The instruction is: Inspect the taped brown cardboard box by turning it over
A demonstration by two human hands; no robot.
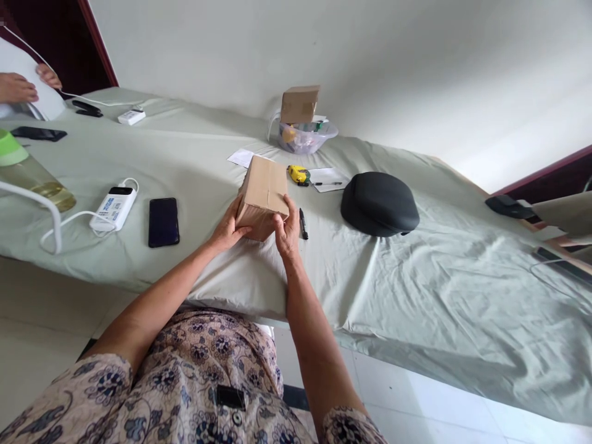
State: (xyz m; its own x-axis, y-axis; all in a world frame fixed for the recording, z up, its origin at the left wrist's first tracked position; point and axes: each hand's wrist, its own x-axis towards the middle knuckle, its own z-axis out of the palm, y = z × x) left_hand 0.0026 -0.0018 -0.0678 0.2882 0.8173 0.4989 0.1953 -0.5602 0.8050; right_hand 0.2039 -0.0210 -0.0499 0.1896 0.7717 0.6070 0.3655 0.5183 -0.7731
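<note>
A brown cardboard box is between my two hands near the table's front edge, its top flaps closed. My left hand grips its left side, thumb along the near lower side. On the near right corner is my right hand, fingers bent over the edge and thumb on the near side. Just right of that hand lies a black marker. Beyond the box are a yellow tape measure, a white sheet with a pen on it, and another paper partly hidden by the box.
At the back stands a clear plastic basket with a second cardboard box on it. A black case sits to the right. Leftward are a dark phone, a white power bank with cables and a bottle. Another person's hands hold papers.
</note>
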